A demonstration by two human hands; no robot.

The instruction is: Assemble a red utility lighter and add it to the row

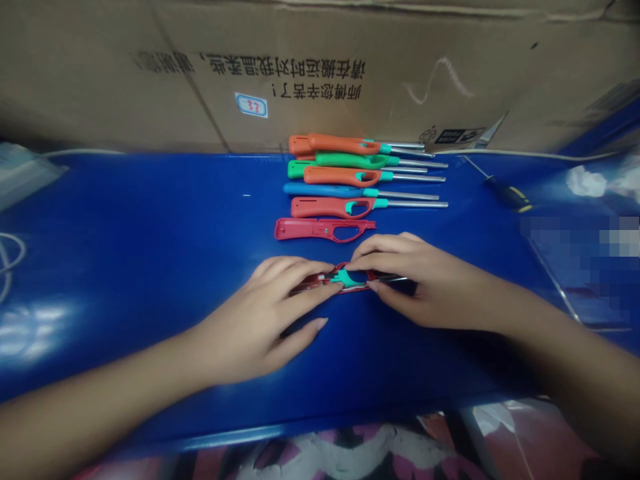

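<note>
A long-nosed gas lighter [346,278] lies low over the blue table, its red handle shell open so the inner parts and the turquoise trigger show. My left hand [273,303] grips the handle end, with fingertips at the trigger and the thumb apart below. On the other side, my right hand [425,277] pinches around the finger loop and metal barrel, part of which it hides. Just beyond my hands rests a loose red half shell [305,229], inner side up. Behind it several lighters lie in a row, among them a red one [323,207] and a blue one [325,191].
A screwdriver [507,193] with a black and yellow handle lies at the right. A large cardboard box [150,100] walls off the back. White crumpled tissue [587,180] sits far right, and a white cable [7,267] at the left. The table's front edge [250,433] runs below my hands.
</note>
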